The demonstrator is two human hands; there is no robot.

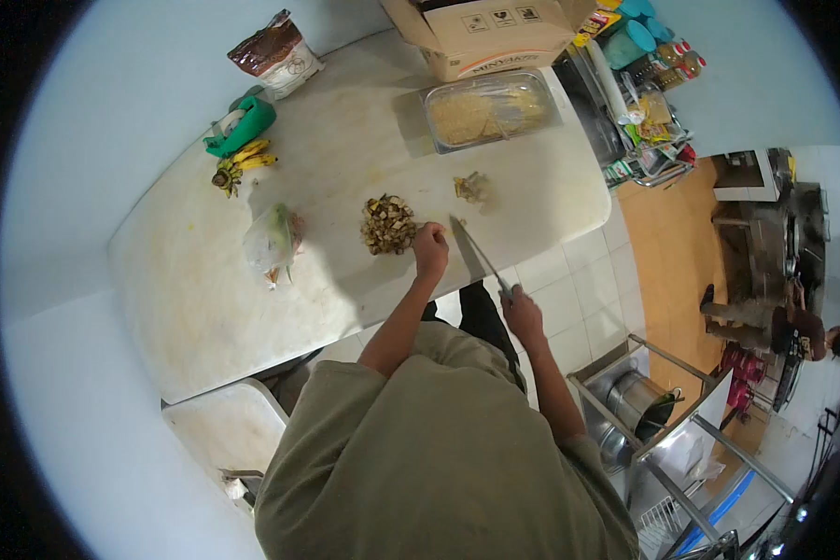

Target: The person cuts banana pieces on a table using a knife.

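Observation:
My right hand (521,311) is wrapped round the handle of a knife (482,253), whose blade slants up and left over the front edge of the white table (336,140). My left hand (430,250) is closed near that edge, fingers curled; what they hold, if anything, is too small to make out. Just left of it lies a pile of chopped brown and pale pieces (386,227). Beyond the knife tip sits a smaller heap of yellowish scraps (472,189).
Farther left are a plastic bag of vegetables (273,238), bananas (247,161), a green tape dispenser (241,126) and a brown-white pouch (278,54). A wrapped clear tray (490,112) stands before a cardboard box (495,51). Right are a metal rack (639,411) and another person (789,329).

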